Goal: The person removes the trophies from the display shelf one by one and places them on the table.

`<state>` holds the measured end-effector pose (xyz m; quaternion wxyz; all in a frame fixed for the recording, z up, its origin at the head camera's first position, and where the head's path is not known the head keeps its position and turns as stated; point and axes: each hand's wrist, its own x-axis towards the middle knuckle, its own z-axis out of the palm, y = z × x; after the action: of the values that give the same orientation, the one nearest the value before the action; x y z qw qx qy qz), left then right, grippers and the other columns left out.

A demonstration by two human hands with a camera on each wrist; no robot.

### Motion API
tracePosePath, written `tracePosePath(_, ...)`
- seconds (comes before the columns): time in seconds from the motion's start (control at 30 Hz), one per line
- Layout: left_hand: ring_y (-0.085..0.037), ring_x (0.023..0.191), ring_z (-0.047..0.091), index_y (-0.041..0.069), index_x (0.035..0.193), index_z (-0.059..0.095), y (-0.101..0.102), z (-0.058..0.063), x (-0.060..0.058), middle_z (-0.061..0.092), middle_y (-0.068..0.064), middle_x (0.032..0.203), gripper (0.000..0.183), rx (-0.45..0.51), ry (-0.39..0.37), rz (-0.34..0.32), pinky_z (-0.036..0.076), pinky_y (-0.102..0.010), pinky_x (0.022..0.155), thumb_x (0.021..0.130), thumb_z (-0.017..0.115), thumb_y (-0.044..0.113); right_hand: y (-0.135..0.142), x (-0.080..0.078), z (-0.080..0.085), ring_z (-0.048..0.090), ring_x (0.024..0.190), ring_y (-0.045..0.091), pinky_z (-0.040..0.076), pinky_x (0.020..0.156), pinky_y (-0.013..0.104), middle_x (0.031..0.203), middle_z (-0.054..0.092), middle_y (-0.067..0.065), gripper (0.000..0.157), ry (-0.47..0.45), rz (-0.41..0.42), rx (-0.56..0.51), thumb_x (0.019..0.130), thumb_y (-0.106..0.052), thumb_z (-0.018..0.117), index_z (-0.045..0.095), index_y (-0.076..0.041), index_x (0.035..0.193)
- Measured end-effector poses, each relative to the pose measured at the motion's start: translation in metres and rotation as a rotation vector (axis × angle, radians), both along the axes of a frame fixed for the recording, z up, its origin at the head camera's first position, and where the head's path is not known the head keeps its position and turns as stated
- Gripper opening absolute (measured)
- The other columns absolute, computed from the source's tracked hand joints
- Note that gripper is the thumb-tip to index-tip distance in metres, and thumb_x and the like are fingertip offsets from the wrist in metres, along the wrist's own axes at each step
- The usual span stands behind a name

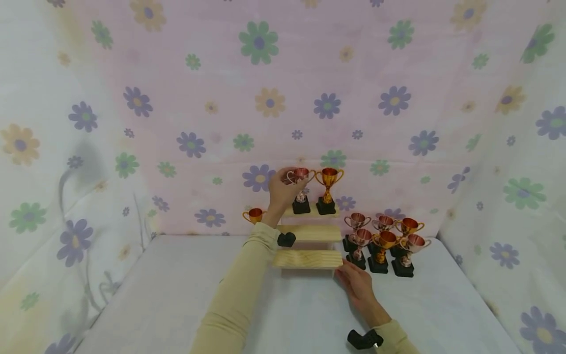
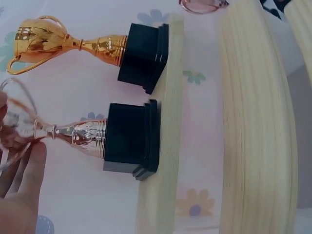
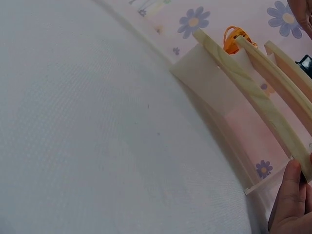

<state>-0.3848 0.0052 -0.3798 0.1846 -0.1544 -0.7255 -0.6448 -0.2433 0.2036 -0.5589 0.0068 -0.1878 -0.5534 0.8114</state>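
My left hand (image 1: 283,189) holds a rose-gold trophy cup (image 2: 87,139) by its bowl. The cup's black base stands upright on the top board of a three-step wooden stand (image 1: 309,233). Just to its right on that board stands a gold trophy cup (image 1: 328,184). Lower down, my right hand (image 1: 357,285) grips the right end of the stand's lowest board (image 3: 253,97), fingertips at its edge.
Several gold and rose-gold trophy cups (image 1: 383,241) with black bases crowd together right of the stand on the white table (image 1: 177,295). Another gold cup (image 1: 255,215) shows behind the left forearm. Flowered cloth (image 1: 212,98) hangs behind and at both sides.
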Motion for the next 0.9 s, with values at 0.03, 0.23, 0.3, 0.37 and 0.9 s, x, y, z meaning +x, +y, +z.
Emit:
tracePosePath(0.03,-0.021,0.082,0.064,0.004,0.121,0.069,-0.002,-0.001,0.001,0.067,-0.015,0.102,0.039,0.008,0.012,0.020,0.055,-0.024,0.065,0.085,0.082,0.010,0.000,0.000,0.000,0.066,0.107,0.013,0.057,0.096,0.027,0.153,0.043,0.028,0.058,0.001,0.000,-0.002,0.097,-0.004,0.061,0.040,0.009,0.150)
tracePosePath(0.23,-0.020,0.075,0.063,0.001,0.113,0.072,-0.012,-0.004,0.008,0.066,-0.016,0.093,0.036,0.062,0.095,0.116,0.053,-0.021,0.062,0.079,0.083,0.006,-0.001,0.001,0.001,0.067,0.103,0.010,0.058,0.094,0.025,0.152,0.043,0.027,0.057,0.005,-0.007,-0.007,0.097,-0.004,0.060,0.040,0.010,0.149)
tracePosePath(0.3,-0.025,0.077,0.065,-0.002,0.111,0.072,-0.017,-0.006,0.013,0.066,-0.018,0.091,0.035,0.079,0.128,0.124,0.055,-0.020,0.064,0.078,0.083,0.003,-0.001,0.001,0.001,0.067,0.101,0.010,0.058,0.093,0.025,0.151,0.044,0.027,0.057,0.000,-0.011,-0.008,0.097,-0.003,0.060,0.041,0.009,0.149)
tracePosePath(0.37,-0.031,0.078,0.067,-0.003,0.110,0.072,-0.022,-0.008,0.019,0.066,-0.021,0.090,0.034,0.095,0.152,0.118,0.057,-0.019,0.066,0.078,0.082,0.002,-0.001,0.001,0.001,0.067,0.101,0.010,0.058,0.092,0.024,0.151,0.044,0.027,0.056,-0.008,-0.013,-0.001,0.097,-0.003,0.060,0.042,0.009,0.149)
tracePosePath(0.9,-0.013,0.086,0.066,-0.005,0.120,0.067,-0.110,-0.023,0.060,0.063,-0.007,0.097,0.044,0.195,0.082,0.010,0.061,-0.022,0.083,0.078,0.080,-0.008,0.000,0.002,0.003,0.065,0.106,0.012,0.057,0.094,0.024,0.153,0.044,0.024,0.059,-0.021,0.005,0.014,0.097,-0.005,0.061,0.041,0.006,0.151)
